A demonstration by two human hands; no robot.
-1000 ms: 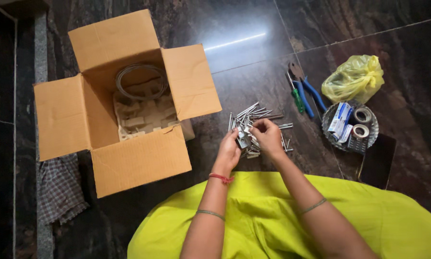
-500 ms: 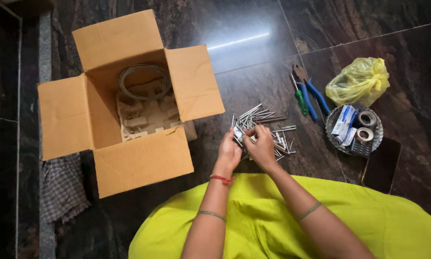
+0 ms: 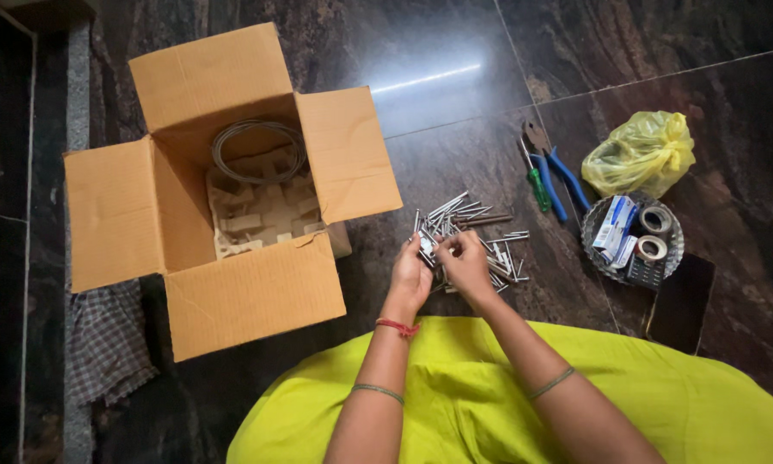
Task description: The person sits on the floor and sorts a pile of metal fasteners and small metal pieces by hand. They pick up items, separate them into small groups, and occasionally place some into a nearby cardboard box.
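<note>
My left hand [image 3: 412, 277] and my right hand [image 3: 468, 265] meet over a pile of long metal screws [image 3: 476, 225] on the dark stone floor. Together they pinch a small metal piece [image 3: 428, 247] held between the fingertips, just above the pile. The left hand grips it from the left, the right hand's fingers close on it from the right. My lap is covered by yellow-green cloth [image 3: 507, 395] below the hands.
An open cardboard box [image 3: 232, 189] with a wire coil [image 3: 257, 150] and cardboard inserts stands at left. Blue-handled pliers [image 3: 558, 172], a green screwdriver [image 3: 536, 182], a yellow plastic bag [image 3: 640, 155], a round tray [image 3: 632, 241] with tape rolls and a checked cloth [image 3: 107, 344] lie around.
The right hand has drawn in closer to the left hand over the screws. The view shifted slightly; the hands keep holding the small metal piece.
</note>
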